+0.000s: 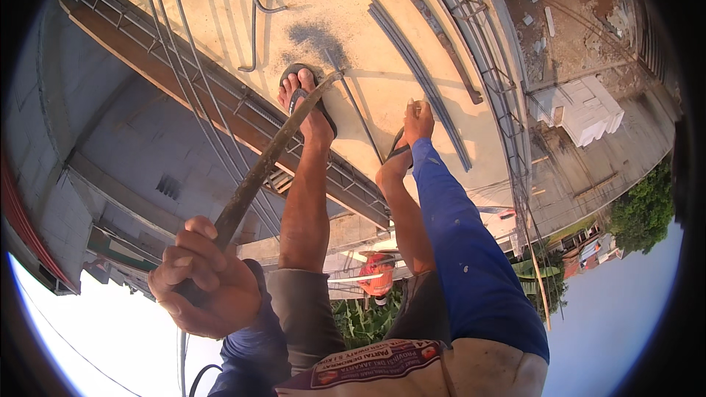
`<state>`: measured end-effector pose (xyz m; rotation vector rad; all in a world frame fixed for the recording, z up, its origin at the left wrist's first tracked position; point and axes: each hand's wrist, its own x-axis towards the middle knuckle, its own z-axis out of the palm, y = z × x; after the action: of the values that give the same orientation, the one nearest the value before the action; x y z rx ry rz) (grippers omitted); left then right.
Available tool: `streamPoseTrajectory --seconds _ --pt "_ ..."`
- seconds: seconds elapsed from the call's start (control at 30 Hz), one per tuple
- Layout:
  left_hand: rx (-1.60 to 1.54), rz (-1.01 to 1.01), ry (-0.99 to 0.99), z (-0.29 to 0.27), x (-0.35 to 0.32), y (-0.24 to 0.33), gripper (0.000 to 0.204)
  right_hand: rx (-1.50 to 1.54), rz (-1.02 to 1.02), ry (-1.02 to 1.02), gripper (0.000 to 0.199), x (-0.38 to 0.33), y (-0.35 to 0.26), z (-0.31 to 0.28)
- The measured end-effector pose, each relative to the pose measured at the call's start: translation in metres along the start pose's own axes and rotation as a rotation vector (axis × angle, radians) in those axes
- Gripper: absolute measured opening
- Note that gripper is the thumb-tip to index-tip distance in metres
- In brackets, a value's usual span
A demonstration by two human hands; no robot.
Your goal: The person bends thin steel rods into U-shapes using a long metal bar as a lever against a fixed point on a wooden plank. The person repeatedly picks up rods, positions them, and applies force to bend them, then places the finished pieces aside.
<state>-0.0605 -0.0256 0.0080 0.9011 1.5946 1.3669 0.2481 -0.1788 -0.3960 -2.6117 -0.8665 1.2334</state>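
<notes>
My left hand (204, 279) is closed around the near end of a long, rusty metal bar (265, 165). The bar slants up and to the right, its far end passing over my left foot (307, 99) in a dark flip-flop. Beside that end, a thin dark steel rod (358, 114) runs across the pale board (357, 7) between my feet. My right hand (418, 119), below a blue sleeve, is low over my right foot (397, 162). Its fingers are curled together, and what they hold, if anything, is too small to make out.
Several straight steel rods (423, 77) and a rusty pipe (434, 33) lie right of my right hand. Bent steel bars (254, 15) lie at the far left, near dark grit (316, 33). Rebar cages (485, 37) line the board's edges; a drop opens at left. A person in orange (378, 272) is below.
</notes>
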Motion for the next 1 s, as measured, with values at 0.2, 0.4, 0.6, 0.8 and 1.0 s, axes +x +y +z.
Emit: streamPoseTrajectory --seconds 0.2,0.4,0.6,0.8,1.0 --pt "-0.011 0.016 0.056 0.0 0.002 -0.001 0.047 0.747 0.713 0.087 0.048 0.096 -0.021 -0.123" --pt "0.11 0.066 0.096 0.002 0.002 0.0 0.058 0.865 0.778 0.191 0.049 0.128 -0.02 -0.107" --pt "0.239 -0.021 0.205 0.008 0.009 0.012 0.097 1.306 0.782 0.293 0.033 0.131 0.003 -0.103" --pt "0.241 -0.052 0.191 0.012 0.009 0.008 0.095 1.467 0.667 0.183 0.033 0.106 0.01 -0.129" --pt "0.153 -0.056 0.083 -0.008 0.012 0.014 0.094 1.816 0.336 0.11 0.031 0.079 -0.012 -0.158"
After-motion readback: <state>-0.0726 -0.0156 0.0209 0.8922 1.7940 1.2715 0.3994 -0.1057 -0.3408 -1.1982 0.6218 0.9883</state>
